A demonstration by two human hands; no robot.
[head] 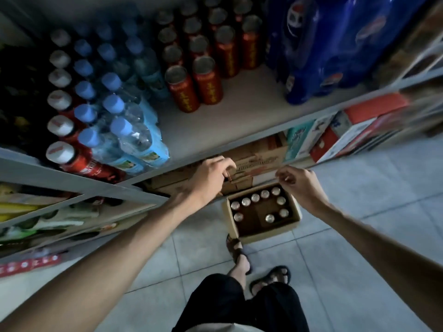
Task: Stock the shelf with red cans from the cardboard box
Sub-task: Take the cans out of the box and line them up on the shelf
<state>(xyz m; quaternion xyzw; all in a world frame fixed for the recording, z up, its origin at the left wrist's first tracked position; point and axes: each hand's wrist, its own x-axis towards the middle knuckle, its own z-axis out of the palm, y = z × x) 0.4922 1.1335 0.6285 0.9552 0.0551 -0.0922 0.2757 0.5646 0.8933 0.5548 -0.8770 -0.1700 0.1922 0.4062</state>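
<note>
Below, open cardboard box, silver-topped cans lining its walls

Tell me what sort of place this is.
Probably a small grocery or drinks shop: a shelf lined with red cans, shrink-wrapped water bottles beside them, and an open cardboard box on the tiled floor.
</note>
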